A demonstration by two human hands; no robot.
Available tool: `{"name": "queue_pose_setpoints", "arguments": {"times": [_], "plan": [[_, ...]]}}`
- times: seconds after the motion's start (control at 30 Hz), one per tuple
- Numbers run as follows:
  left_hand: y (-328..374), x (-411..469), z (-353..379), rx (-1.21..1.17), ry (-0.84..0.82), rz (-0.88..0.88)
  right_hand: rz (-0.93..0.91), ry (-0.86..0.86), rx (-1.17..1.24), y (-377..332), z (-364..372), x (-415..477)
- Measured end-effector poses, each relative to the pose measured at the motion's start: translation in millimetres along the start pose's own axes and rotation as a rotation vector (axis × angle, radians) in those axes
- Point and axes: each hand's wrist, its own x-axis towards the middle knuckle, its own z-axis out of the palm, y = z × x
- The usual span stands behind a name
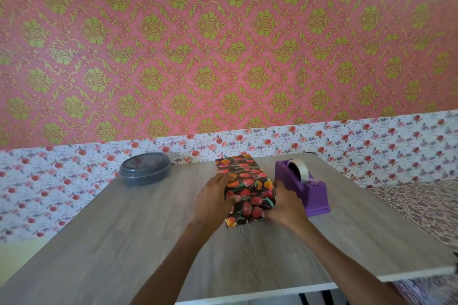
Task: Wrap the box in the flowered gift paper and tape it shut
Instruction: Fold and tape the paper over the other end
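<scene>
The box (247, 181), covered in dark gift paper with red and orange flowers, lies lengthwise on the wooden table (124, 242). My left hand (214, 202) holds its near left side, thumb curled over the near end. My right hand (285, 205) grips the near right corner, fingers wrapped against the paper. A small paper flap sticks out at the near bottom edge. A purple tape dispenser (306, 187) with a roll of clear tape stands right beside the box, just behind my right hand.
A round grey lidded container (145, 168) sits at the table's far left. The table's right edge (421, 272) lies near my right forearm. Flowered and patterned walls rise behind the table.
</scene>
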Motion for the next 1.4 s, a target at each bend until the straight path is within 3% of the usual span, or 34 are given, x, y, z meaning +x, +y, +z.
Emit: {"name": "queue_pose_setpoints", "arguments": {"times": [0.17, 0.23, 0.33, 0.53, 0.73, 0.93, 1.2, 1.4], "plan": [[6, -4, -1, 0.066, 0.076, -0.087, -0.158, 0.31, 0.042, 8, -12, -2], [3, -5, -3, 0.038, 0.077, -0.122, -0.27, 0.387, 0.173, 0, -28, 0], [0, -3, -7, -0.124, 0.074, -0.096, -0.435, 0.371, 0.317, -18, -41, 2], [1, 5, -18, -0.313, 0.092, 0.082, -0.618, 0.345, 0.222, -36, -26, -3], [-8, -4, -18, -0.249, 0.107, 0.052, -0.603, 0.203, 0.192, -33, -19, -10], [1, -10, -31, -0.359, 0.145, 0.024, -0.54, 0.172, 0.202, -34, -20, -6], [7, -7, -45, -0.483, 0.065, -0.011, -0.523, 0.173, 0.17, -32, -18, 1], [13, -9, -52, -0.441, 0.117, 0.009, -0.486, 0.133, 0.134, -38, -21, 4]]}}
